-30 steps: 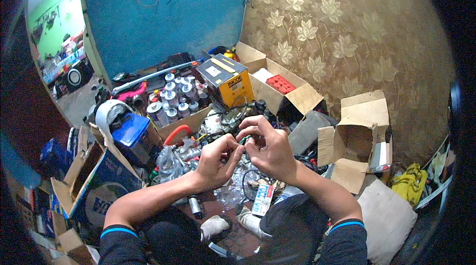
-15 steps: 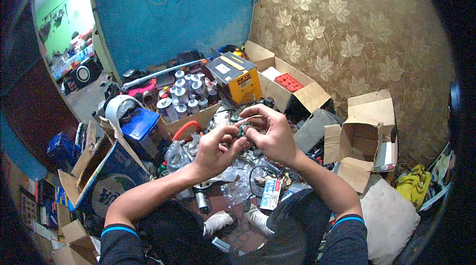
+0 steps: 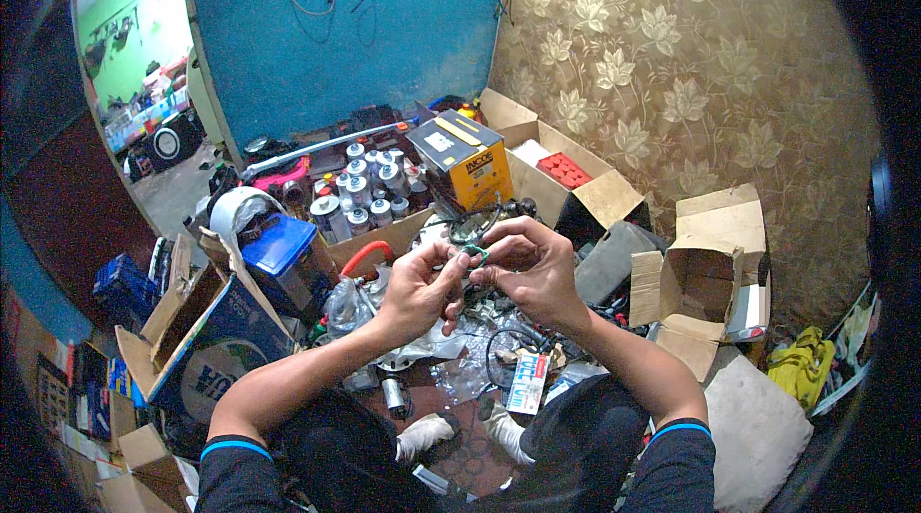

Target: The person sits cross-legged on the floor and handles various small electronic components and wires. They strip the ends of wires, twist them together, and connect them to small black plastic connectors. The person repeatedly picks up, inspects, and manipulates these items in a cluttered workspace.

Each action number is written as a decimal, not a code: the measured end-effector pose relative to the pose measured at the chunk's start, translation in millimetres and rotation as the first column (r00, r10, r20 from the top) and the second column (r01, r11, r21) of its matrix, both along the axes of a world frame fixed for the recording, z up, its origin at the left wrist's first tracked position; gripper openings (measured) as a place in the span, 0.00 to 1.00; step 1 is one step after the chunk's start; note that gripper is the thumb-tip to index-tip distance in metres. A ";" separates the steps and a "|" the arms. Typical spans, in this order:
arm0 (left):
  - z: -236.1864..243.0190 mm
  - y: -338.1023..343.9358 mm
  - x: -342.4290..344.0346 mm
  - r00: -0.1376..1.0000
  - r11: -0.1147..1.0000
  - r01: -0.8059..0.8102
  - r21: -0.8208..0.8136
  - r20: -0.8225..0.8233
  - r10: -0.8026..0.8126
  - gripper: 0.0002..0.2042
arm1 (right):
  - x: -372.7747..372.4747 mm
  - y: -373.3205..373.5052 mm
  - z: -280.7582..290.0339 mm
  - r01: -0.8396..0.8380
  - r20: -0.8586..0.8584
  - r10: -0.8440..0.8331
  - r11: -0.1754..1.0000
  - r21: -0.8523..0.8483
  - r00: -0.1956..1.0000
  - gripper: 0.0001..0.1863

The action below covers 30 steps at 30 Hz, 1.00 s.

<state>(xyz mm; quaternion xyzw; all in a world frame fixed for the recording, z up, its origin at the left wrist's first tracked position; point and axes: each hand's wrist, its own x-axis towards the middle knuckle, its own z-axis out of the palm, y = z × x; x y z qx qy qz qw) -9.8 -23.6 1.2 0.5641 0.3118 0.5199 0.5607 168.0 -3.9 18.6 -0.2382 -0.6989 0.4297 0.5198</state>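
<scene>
Since the earlier frame, the left hand (image 3: 414, 292) is extending its lower fingers. Its thumb and forefinger are pinching a small green piece (image 3: 479, 253) above the floor (image 3: 468, 456). The right hand (image 3: 537, 275) is curling beside it; whether it is gripping cannot be determined. A lettered yellow-black box (image 3: 487, 189) is standing near the floor's far edge.

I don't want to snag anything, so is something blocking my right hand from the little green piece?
Nothing visible stands between them: the small green piece is pinched at the left hand's fingertips, and the right hand is close beside it; whether it touches is too small to tell.
</scene>
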 end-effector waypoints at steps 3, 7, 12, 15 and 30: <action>-2.6 3.7 4.0 0.999 0.999 0.011 -0.041 0.043 -0.009 0.09 | 2.7 6.2 0.4 0.085 0.082 -0.093 0.991 0.102 0.992 0.18; -2.5 9.1 12.3 0.994 0.998 0.021 -0.064 0.108 -0.014 0.08 | 15.6 12.4 7.7 0.126 0.266 -0.243 0.911 0.393 0.933 0.21; -7.1 23.0 13.3 0.998 0.997 -0.054 0.062 0.011 0.054 0.08 | 24.4 13.5 7.4 0.105 0.417 -0.367 0.841 0.531 0.831 0.22; -9.3 28.0 5.3 0.962 0.990 0.010 0.138 -0.271 0.028 0.09 | 28.9 8.1 8.5 0.105 0.440 -0.349 0.866 0.489 0.828 0.24; -13.9 29.9 26.4 0.886 0.889 0.050 0.455 -0.432 0.171 0.08 | 49.2 1.4 12.9 0.081 0.610 -0.323 0.918 0.389 0.723 0.26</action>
